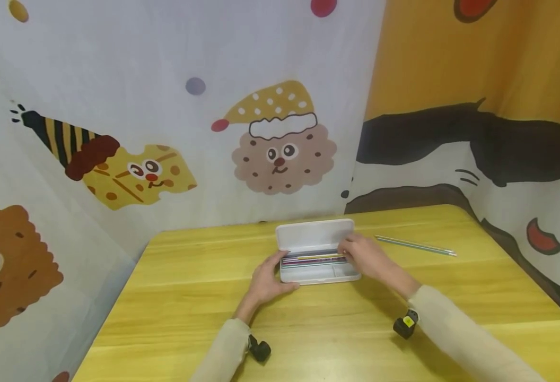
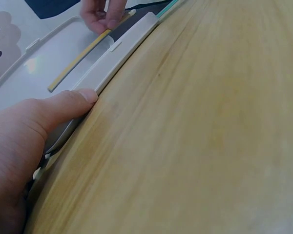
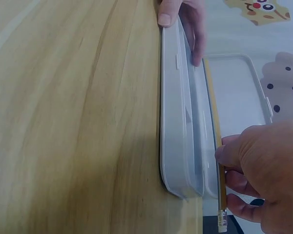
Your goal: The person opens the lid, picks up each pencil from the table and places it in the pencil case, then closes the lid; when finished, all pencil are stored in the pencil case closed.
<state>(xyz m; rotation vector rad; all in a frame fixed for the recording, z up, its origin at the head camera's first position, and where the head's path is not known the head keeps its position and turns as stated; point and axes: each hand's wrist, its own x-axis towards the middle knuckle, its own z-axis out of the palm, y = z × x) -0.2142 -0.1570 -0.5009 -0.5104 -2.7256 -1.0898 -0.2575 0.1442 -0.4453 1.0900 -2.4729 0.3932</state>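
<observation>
A white pencil case (image 1: pixel 306 275) lies on the table with its lid (image 1: pixel 313 236) raised at the back. Several pencils (image 1: pixel 308 261) lie inside along its rear part. My left hand (image 1: pixel 265 281) holds the case at its left end, thumb along the front wall and fingers reaching round to the back. Over the right end of the case, my right hand (image 1: pixel 363 254) pinches a yellow pencil (image 3: pixel 213 102) with a white eraser tip. In the right wrist view this pencil runs lengthwise above the case, its eraser end sticking out past the fingers.
Two greenish pencils (image 1: pixel 416 245) lie side by side on the wooden table (image 1: pixel 180 297), to the right of the case. Behind the table hangs a white cloth (image 1: pixel 117 63) printed with cartoon food. An orange, black and white printed cloth (image 1: pixel 428 63) hangs at the right.
</observation>
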